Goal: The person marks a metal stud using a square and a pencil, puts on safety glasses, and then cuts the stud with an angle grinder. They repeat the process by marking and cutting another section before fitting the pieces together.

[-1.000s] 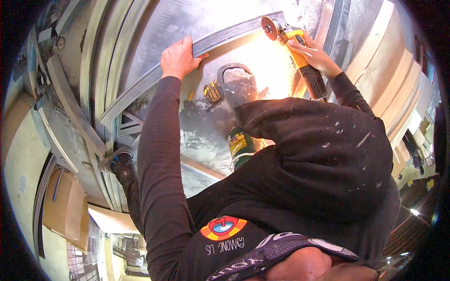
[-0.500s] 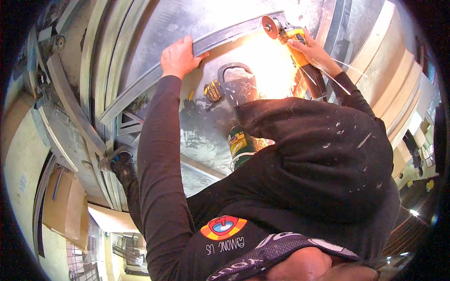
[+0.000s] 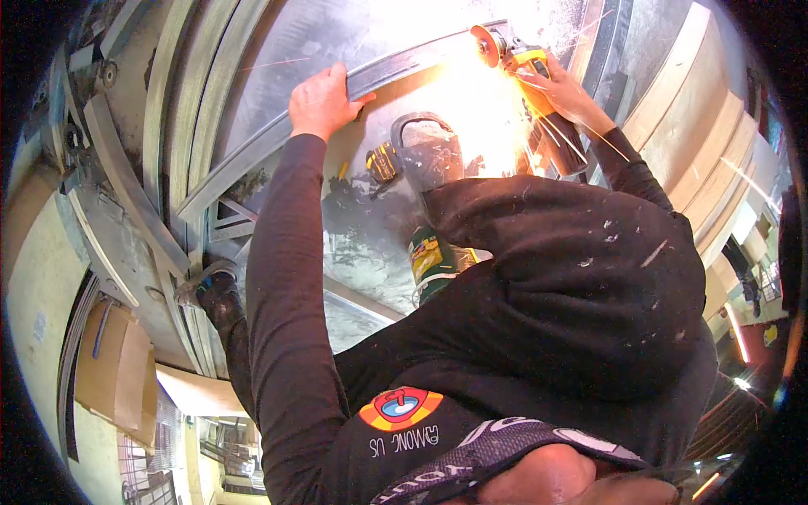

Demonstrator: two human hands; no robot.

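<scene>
My left hand [image 3: 324,103] is wrapped over a long grey metal bar [image 3: 396,71], which slants from lower left to upper right. In my right hand [image 3: 562,91] is a yellow and black angle grinder [image 3: 539,103]. Its reddish disc [image 3: 486,45] meets the bar near the far end, and bright sparks pour down and outward there. The glare hides part of the bar and the floor. A yellow and black tape measure [image 3: 384,163] lies below the bar, beside a dark curved object [image 3: 427,151].
Long metal profiles [image 3: 172,101] lie at the left, and pale wooden-looking boards [image 3: 686,109] at the right. A green container [image 3: 431,263] stands close to my body. A cardboard box [image 3: 116,370] is at the lower left.
The grinder and its disc have shifted very slightly, and the spark glare has changed shape, with streaks now reaching further right. My left hand remains on the bar.
</scene>
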